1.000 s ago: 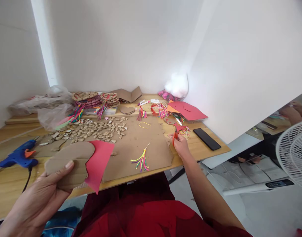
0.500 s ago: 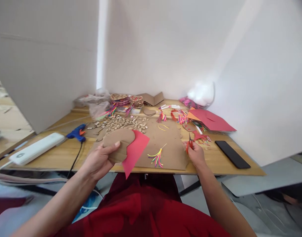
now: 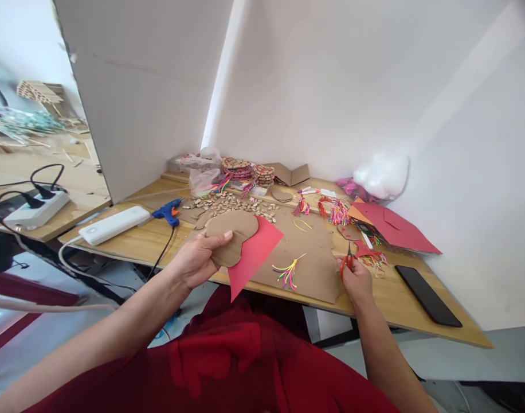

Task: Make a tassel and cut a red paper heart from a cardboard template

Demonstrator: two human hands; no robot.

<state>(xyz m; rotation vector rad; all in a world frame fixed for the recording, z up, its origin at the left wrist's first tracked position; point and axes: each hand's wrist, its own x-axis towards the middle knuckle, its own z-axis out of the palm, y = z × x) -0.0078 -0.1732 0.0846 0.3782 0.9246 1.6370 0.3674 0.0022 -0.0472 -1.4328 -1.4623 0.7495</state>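
Note:
My left hand (image 3: 200, 255) grips a rounded, heart-like cardboard cutout (image 3: 231, 232) together with a piece of red paper (image 3: 257, 252) that sticks out from behind it. Orange-handled scissors (image 3: 347, 263) are in my right hand (image 3: 357, 281), blades pointing away from me, apart from the paper. Between my hands lies a brown cardboard sheet (image 3: 314, 275) bearing a tassel of colourful strings (image 3: 289, 272) and a yellow cord loop (image 3: 302, 225). Many pale shells or seeds (image 3: 228, 202) are spread just beyond my left hand.
A blue glue gun (image 3: 167, 212) and a white power strip (image 3: 115, 225) lie at left. Red paper sheets (image 3: 400, 226) and a black phone (image 3: 428, 295) are at right. Stacked woven-looking pieces (image 3: 237, 168), string bundles (image 3: 333, 209) and a white plastic bag (image 3: 383, 175) line the back.
My view has turned left and tilted, so the table appears shifted right and a neighbouring workbench shows. Both hands keep hold of the same things.

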